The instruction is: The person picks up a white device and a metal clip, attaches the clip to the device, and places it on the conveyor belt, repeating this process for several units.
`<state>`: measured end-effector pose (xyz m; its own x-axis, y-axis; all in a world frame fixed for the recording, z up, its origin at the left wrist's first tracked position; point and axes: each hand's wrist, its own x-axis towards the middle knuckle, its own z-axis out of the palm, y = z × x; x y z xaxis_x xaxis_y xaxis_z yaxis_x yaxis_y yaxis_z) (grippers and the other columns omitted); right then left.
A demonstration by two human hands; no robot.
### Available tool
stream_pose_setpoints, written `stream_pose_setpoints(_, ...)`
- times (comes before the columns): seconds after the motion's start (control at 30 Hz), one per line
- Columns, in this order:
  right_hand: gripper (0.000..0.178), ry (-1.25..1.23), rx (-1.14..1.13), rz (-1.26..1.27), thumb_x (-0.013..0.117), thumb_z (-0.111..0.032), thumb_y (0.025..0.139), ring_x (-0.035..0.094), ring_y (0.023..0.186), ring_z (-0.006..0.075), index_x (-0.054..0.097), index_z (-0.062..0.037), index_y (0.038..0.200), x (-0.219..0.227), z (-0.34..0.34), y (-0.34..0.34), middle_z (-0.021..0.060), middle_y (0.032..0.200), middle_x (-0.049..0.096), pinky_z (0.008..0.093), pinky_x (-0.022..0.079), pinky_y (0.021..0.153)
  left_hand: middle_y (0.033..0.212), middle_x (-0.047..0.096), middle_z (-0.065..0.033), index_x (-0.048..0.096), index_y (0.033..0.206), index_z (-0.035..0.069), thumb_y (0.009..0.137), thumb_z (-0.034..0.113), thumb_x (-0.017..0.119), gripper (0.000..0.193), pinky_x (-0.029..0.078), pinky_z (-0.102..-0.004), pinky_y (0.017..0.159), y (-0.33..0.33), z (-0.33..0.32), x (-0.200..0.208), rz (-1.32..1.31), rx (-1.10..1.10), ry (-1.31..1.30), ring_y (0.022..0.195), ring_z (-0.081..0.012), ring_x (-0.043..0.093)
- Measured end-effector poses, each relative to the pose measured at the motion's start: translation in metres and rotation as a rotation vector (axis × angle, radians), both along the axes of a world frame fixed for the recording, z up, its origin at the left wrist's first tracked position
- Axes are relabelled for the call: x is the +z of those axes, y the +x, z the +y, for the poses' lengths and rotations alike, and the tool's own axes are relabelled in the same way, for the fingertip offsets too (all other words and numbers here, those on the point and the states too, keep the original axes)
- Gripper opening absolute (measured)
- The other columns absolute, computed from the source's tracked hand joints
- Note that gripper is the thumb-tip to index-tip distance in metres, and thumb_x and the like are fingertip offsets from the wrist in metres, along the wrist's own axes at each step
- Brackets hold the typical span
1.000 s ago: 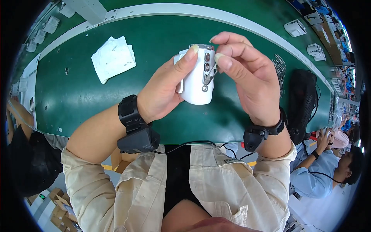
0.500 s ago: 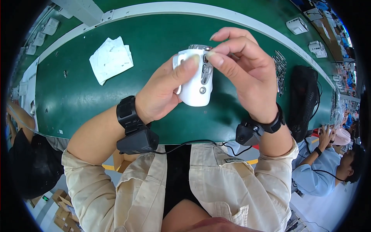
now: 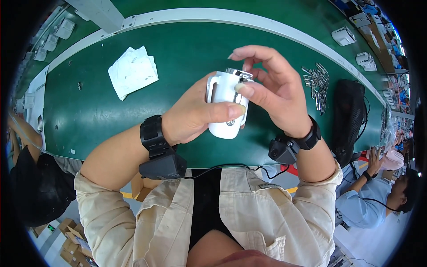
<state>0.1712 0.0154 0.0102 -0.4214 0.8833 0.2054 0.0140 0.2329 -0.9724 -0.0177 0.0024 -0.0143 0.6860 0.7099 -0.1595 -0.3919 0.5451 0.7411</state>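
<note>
A white plastic housing (image 3: 222, 129) with a side loop and a shiny metal top is held upright over the green table. My left hand (image 3: 193, 107) is closed round it from the left, thumb across its lower front. My right hand (image 3: 280, 91) is at the upper right of the housing, its thumb pressed on a shiny metal lever (image 3: 241, 84) beside the top. The index finger arches above the housing; the other right fingertips are partly hidden behind it. The thumbs cover much of the lever.
A pile of shiny metal parts (image 3: 318, 84) lies at the right, beside a black mesh bag (image 3: 348, 120). A creased white sheet (image 3: 133, 73) lies at the left. Similar white housings (image 3: 342, 36) stand beyond the white rail (image 3: 222, 15). A co-worker (image 3: 369, 200) sits at the right.
The housing has come lower and nearer to me, turned so its side loop shows. My left thumb has slid down its front. My right thumb has followed the lever down.
</note>
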Motion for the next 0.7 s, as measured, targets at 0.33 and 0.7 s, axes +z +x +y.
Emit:
stream_pose_setpoints(0.33, 0.033, -0.300, 0.361, 0.110, 0.060, -0.017, 0.091, 0.055, 0.116, 0.0259, 0.058, 0.0007, 0.119, -0.001, -0.001, 0.009, 0.0180, 0.127, 0.056, 0.0362, 0.041, 0.100, 0.090, 0.063, -0.0108, 0.048, 0.120, 0.000, 0.070, 0.034, 0.077, 0.067, 0.055, -0.0316, 0.068, 0.008, -0.013, -0.001, 0.080, -0.019, 0.044, 0.078, -0.0195, 0.065)
stream_pose_setpoints(0.7, 0.037, 0.142, 0.492, -0.002, 0.065, -0.023, 0.089, 0.056, 0.113, 0.0337, 0.058, -0.0001, 0.118, 0.007, -0.068, 0.035, 0.0223, 0.121, 0.057, 0.0442, 0.043, 0.098, 0.097, 0.061, -0.0085, 0.052, 0.117, 0.000, 0.073, 0.022, 0.076, 0.054, 0.053, -0.0291, 0.070, 0.013, -0.072, 0.011, -0.114, -0.408, -0.187, 0.086, -0.0158, 0.062)
